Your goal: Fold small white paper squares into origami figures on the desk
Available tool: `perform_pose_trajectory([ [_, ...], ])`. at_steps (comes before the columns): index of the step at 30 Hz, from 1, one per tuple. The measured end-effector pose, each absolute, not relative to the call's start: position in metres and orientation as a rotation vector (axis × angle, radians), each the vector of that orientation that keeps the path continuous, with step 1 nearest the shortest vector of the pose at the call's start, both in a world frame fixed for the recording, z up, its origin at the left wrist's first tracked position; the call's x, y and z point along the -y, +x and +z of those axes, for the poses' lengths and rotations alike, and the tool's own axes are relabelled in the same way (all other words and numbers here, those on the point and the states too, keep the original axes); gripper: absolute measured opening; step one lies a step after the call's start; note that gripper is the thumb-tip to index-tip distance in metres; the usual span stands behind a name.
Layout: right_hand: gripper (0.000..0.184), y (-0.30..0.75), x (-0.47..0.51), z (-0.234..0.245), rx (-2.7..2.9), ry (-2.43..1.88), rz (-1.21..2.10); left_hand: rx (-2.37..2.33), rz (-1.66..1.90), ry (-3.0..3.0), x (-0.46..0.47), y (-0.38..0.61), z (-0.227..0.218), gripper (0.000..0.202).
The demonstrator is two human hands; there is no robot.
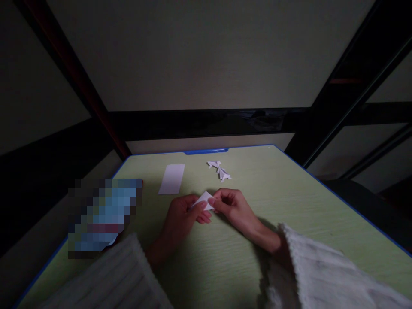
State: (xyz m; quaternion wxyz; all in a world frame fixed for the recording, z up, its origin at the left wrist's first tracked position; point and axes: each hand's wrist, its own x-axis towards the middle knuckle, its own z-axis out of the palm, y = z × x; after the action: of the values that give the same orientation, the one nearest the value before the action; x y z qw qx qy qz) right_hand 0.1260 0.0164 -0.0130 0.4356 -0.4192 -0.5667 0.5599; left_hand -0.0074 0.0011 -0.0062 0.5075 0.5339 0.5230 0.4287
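A small folded piece of white paper (pixel 205 200) is held between both hands over the pale green table (pixel 289 206). My left hand (pixel 183 216) pinches its left side with fingers curled. My right hand (pixel 232 206) pinches its right corner between thumb and fingers. Both wrists wear white ribbed sleeves. The paper sits just above the table surface, near its middle.
A flat white paper rectangle (pixel 171 179) lies beyond my left hand. A finished white origami figure (pixel 219 170) lies at the far middle, near the blue table rim (pixel 206 151). A blurred bluish object (pixel 103 214) rests at the left edge. Dark bed-frame bars surround the table.
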Motion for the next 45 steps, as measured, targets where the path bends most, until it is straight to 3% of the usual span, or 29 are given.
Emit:
perform_pose_trajectory([
  [13, 0.022, 0.134, -0.016, -0.012, 1.54, -1.054, 1.207, -1.255, 1.142, 1.165, -0.003, -0.012, -0.005, 0.018],
  [18, 0.007, 0.138, -0.015, -0.009, 1.617, -0.935, 1.05, -1.172, 1.161, 1.004, -0.006, -0.016, -0.009, 0.015],
  [23, 0.016, 0.14, -0.015, -0.009, 1.718, -0.859, 0.896, -1.105, 1.123, 0.95, -0.006, -0.014, -0.009, 0.014],
  [27, 0.005, 0.142, -0.016, -0.006, 1.764, -0.845, 0.776, -1.05, 1.092, 0.94, -0.005, -0.012, -0.007, 0.037],
  [29, 0.004, 0.142, -0.015, -0.005, 1.757, -0.838, 0.788, -1.038, 1.077, 0.949, -0.004, -0.011, -0.006, 0.037],
  [32, 0.008, 0.141, -0.015, -0.005, 1.735, -0.853, 0.89, -1.033, 1.064, 0.959, -0.004, -0.011, -0.007, 0.016],
  [41, 0.018, 0.138, -0.017, -0.009, 1.484, -0.949, 1.181, -1.233, 1.094, 1.446, -0.005, -0.012, -0.007, 0.03],
  [45, 0.021, 0.135, -0.018, -0.009, 1.452, -0.957, 1.298, -1.247, 1.106, 1.456, -0.005, -0.013, -0.005, 0.025],
])
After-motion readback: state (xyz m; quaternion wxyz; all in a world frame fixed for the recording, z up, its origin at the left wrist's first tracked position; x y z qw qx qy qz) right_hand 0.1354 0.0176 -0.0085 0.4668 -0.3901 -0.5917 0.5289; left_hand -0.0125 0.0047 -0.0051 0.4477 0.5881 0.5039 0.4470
